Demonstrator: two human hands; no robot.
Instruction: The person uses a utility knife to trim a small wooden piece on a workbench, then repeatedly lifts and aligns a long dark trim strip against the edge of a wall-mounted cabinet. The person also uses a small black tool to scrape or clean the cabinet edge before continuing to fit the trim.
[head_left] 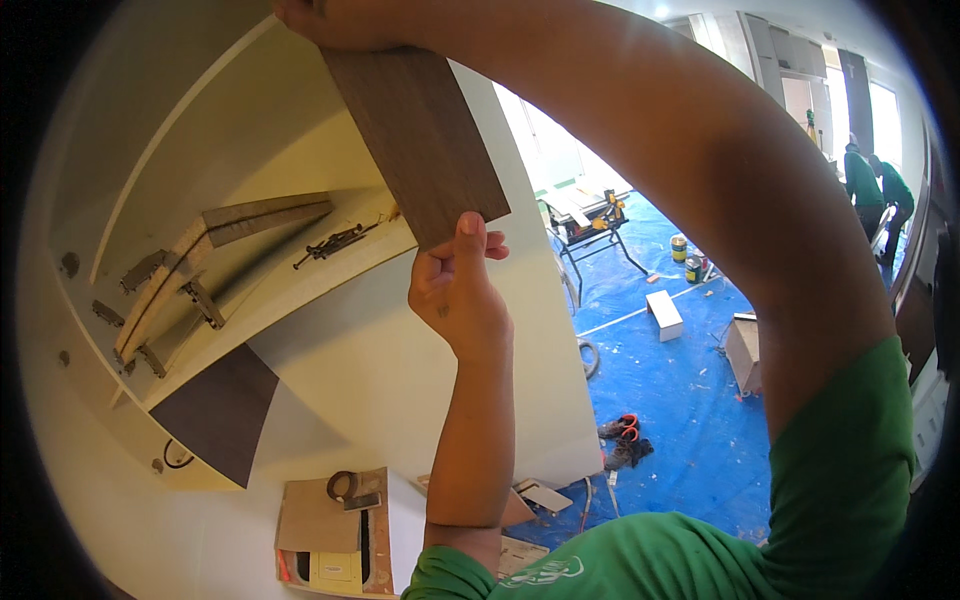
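Note:
A narrow dark brown wood-grain panel hangs tilted in front of a pale cabinet. My left hand grips its lower end, thumb on the front face and fingers curled behind. Up at the panel's top end, my right hand is closed on it; its fingertips are partly cut off by the picture's edge. Left of the panel, inside the cabinet, a pile of dark screws lies on the shelf. Beside them rest wooden strips and several metal hinges.
Below the shelf is a dark brown door panel. A tape roll lies on a box lower down. To the right, blue sheeting covers the floor, with shoes, a workbench, cans and two people in green far off.

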